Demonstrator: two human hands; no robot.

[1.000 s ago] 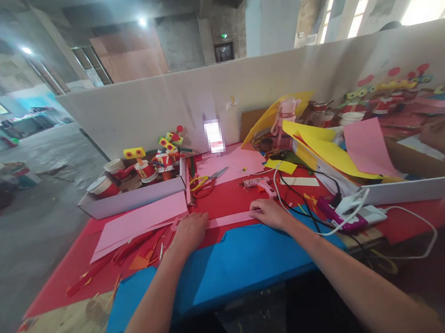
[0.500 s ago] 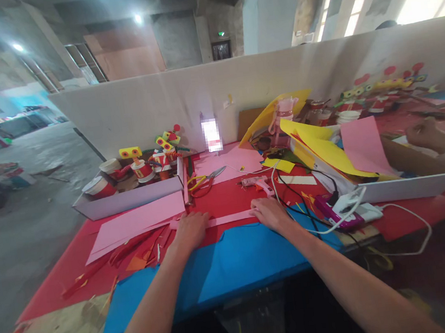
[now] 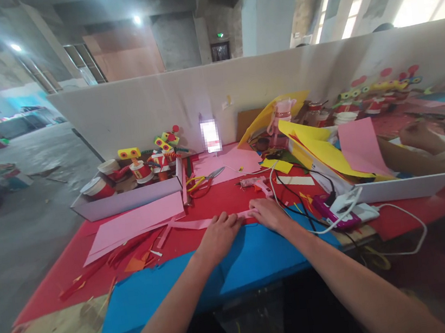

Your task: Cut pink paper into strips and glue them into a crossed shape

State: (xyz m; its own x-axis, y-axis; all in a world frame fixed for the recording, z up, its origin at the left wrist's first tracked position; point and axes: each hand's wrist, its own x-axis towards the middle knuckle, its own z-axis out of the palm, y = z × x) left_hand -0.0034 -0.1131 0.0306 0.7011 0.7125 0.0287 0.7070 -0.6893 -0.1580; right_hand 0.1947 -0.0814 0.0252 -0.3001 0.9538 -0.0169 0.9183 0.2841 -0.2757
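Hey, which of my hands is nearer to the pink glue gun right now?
Right. Your right hand is at the pink strip, just this side of the glue gun; your left hand is farther off, nearer you and to the gun's left.

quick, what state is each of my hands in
Left hand: on the pink strip, grip cannot be told.
Right hand: on the strip's right part, grip cannot be told.
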